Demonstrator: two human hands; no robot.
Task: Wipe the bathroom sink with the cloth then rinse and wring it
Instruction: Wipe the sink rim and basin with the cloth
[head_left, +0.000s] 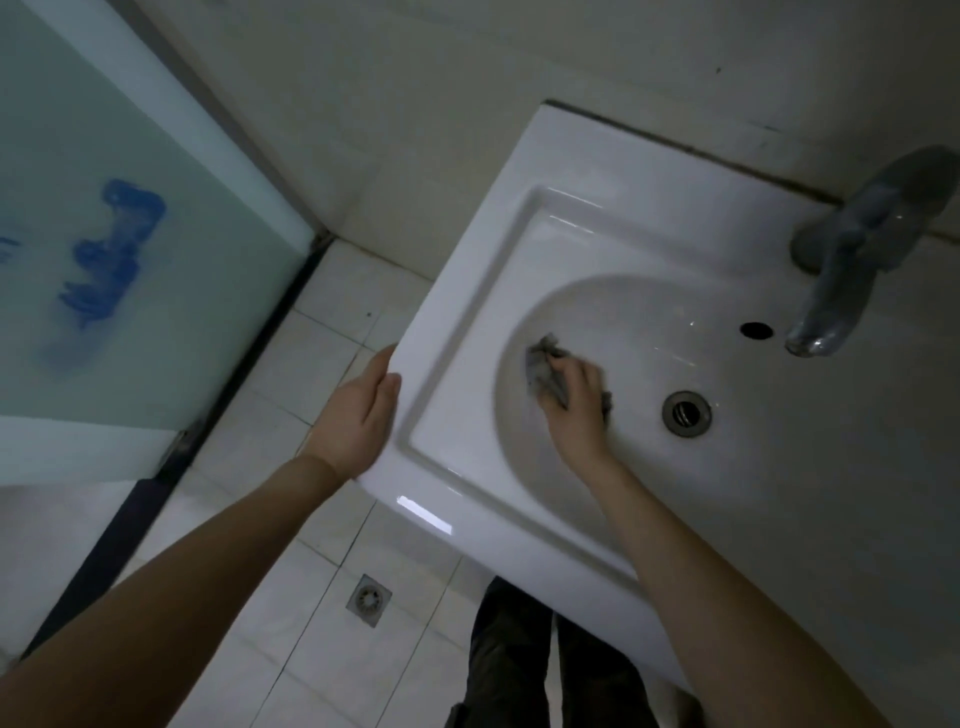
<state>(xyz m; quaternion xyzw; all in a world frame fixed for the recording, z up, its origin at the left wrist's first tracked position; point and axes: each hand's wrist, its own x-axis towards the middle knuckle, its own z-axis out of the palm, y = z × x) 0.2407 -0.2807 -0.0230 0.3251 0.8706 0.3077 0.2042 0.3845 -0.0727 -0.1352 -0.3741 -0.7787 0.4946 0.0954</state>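
Observation:
A white bathroom sink fills the right half of the view, its oval bowl holding a metal drain. My right hand is inside the bowl, left of the drain, pressing a crumpled grey cloth against the bowl's left wall. The cloth sticks out past my fingers and a bit shows by my thumb side. My left hand grips the sink's left outer edge, thumb on top of the rim. No water is visibly running.
A grey metal faucet stands at the back right, its spout over the bowl near the overflow hole. A frosted glass shower door is at the left. A floor drain sits in the tiled floor below the sink.

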